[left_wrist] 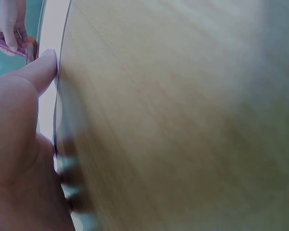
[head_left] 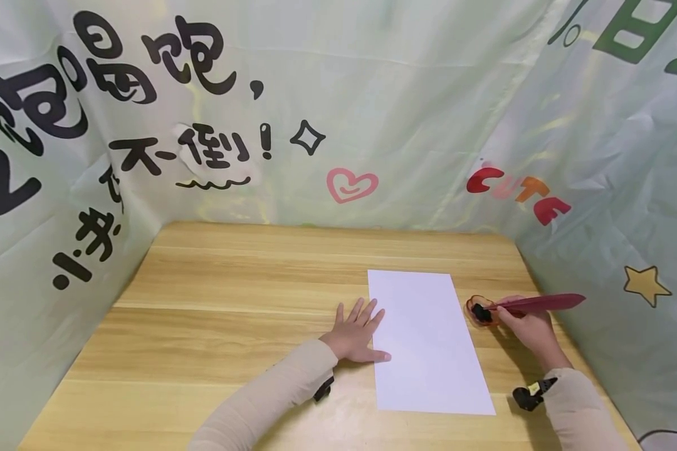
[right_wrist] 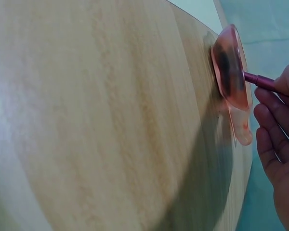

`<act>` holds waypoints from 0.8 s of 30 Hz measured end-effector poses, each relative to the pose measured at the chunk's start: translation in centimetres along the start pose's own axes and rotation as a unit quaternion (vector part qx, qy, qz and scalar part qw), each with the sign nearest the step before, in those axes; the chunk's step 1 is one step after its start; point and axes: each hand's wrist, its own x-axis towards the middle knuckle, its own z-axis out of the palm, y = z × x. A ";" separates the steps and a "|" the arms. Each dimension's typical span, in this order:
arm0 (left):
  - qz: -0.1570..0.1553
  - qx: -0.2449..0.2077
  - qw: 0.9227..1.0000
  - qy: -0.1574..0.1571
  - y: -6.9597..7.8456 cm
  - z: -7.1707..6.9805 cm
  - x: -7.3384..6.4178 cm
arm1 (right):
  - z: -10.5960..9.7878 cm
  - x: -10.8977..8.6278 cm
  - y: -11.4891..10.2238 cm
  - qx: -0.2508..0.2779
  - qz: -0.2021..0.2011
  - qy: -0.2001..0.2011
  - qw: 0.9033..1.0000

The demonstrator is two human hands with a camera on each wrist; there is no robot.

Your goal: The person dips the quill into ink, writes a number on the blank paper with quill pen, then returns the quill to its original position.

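Note:
A white sheet of paper (head_left: 423, 338) lies on the table. My left hand (head_left: 356, 335) rests on its left edge with fingers spread, the thumb touching the paper. To the right of the sheet, my right hand (head_left: 533, 333) pinches a dark red paintbrush (head_left: 553, 302) between thumb and fingers. The brush's tip end points into a small translucent orange dish (right_wrist: 236, 86) with black paint or ink in it. Whether the bristles touch the bottom cannot be seen. In the left wrist view, my left thumb (left_wrist: 41, 70) lies at the paper's edge.
The wooden table (head_left: 214, 294) extends left of the paper. Printed cloth (head_left: 417, 125) hangs behind and on both sides. A black wrist camera (head_left: 533, 394) is worn at my right sleeve, and a dark cable (head_left: 668, 431) runs at the lower right.

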 end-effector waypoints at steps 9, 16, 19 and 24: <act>0.002 0.001 1.000 -0.002 0.2 -0.1 0.0 | -0.1 -0.1 0.2 -0.010 0.019 0.019 1.000; 0.002 0.003 1.000 -0.001 0.1 -0.1 0.1 | -0.1 0.0 0.1 0.007 0.042 0.032 0.999; 0.002 0.002 1.000 -0.001 0.1 -0.1 0.1 | -0.1 -0.1 -0.5 0.031 0.047 0.034 0.998; 0.002 0.000 1.000 -0.001 0.0 0.0 0.0 | 0.3 0.0 -1.8 0.060 0.041 0.040 0.997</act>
